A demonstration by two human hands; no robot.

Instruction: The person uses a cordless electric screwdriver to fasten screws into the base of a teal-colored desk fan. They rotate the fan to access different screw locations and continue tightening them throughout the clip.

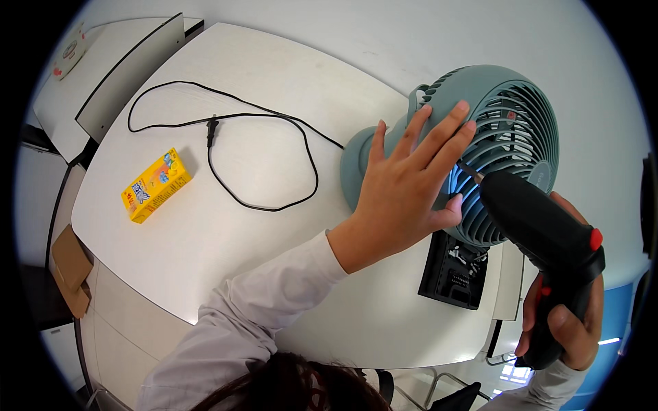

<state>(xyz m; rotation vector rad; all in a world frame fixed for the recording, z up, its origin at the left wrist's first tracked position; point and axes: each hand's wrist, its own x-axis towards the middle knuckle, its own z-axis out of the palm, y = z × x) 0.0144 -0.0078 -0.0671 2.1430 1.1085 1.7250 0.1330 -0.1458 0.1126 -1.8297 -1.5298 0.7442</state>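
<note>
A grey-green desk fan (pixel 460 89) stands at the right of the white table, its round grille turned to the right. My left hand (pixel 401 192) lies against the fan's housing with fingers spread, the thumb apart near the grille's lower edge. My right hand (pixel 576 335) is wrapped round the handle of a black cordless screwdriver (pixel 534 212) with red buttons. Its bit (pixel 470 171) points at the grille's near rim, beside my left fingertips. A bluish light shows on the grille there. Whether the bit sits in a screw cannot be made out.
Below the fan, a black tray (pixel 439 281) holds small metal bits. The black power cord (pixel 315 171) loops over the white table (pixel 274 68), its plug (pixel 212 130) near a yellow carton (pixel 156 186). Another table (pixel 130 51) stands far left, and cardboard (pixel 70 267) lies below it.
</note>
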